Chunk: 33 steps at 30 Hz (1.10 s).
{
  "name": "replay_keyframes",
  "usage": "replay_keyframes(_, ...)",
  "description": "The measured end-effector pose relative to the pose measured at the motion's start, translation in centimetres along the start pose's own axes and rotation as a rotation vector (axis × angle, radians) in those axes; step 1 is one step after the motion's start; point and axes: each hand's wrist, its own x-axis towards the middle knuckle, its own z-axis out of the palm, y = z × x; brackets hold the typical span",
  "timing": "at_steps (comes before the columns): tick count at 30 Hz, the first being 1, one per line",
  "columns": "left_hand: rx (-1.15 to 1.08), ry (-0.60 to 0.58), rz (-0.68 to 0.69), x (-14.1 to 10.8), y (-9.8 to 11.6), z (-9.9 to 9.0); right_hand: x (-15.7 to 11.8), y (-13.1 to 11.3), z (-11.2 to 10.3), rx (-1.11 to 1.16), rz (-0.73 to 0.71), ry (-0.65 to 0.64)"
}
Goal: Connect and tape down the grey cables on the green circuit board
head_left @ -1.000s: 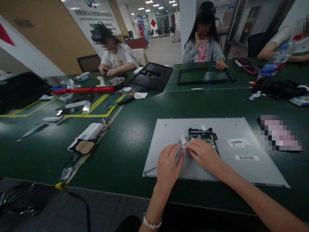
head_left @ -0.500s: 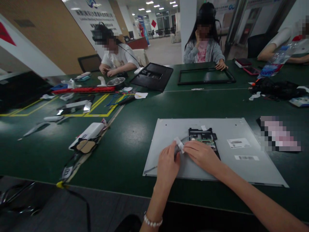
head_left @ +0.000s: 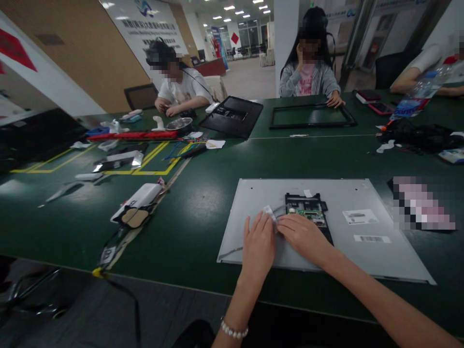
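Note:
A large silver display panel [head_left: 337, 258] lies back side up in front of me. On it sits a black bracket [head_left: 322, 205] with a green circuit board [head_left: 304, 212]. Grey cable [head_left: 279, 210] runs left from the board and passes under a strip of whitish tape [head_left: 268, 210]. My left hand [head_left: 259, 241] lies over the tape, fingers stretched out and pressing down, the outer one apart. With its fingers bent together, my right hand [head_left: 304, 237] holds the tape's right edge by the cable; its fingertips are partly hidden.
A phone [head_left: 422, 203] lies right of the panel. To the left is a white battery pack [head_left: 139, 203] with a black strap. Across the table are a black frame [head_left: 311, 126] under a person's hand, a black cover [head_left: 234, 116], a water bottle [head_left: 420, 94] and another seated person.
My left hand has shifted from pinching the tape to lying flatter over it, fingers stretched. The right hand stays by the tape. The whole view has shifted slightly.

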Motion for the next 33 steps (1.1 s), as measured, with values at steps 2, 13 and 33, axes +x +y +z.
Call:
replay_keyframes(2, 0.017, -0.009, -0.001, 0.2, 0.0, 0.0, -0.1, 0.0, 0.1, -0.010, 0.003, -0.013)
replay_keyframes(13, 0.062, -0.231, -0.056, 1.7, 1.0, -1.3, -1.6, -2.4, -2.1, 0.020, -0.021, -0.137)
replay_keyframes(33, -0.084, -0.058, -0.159, 3.3, 3.0, -3.2, -19.3, 10.3, -7.8, -0.031, 0.903, 0.057)
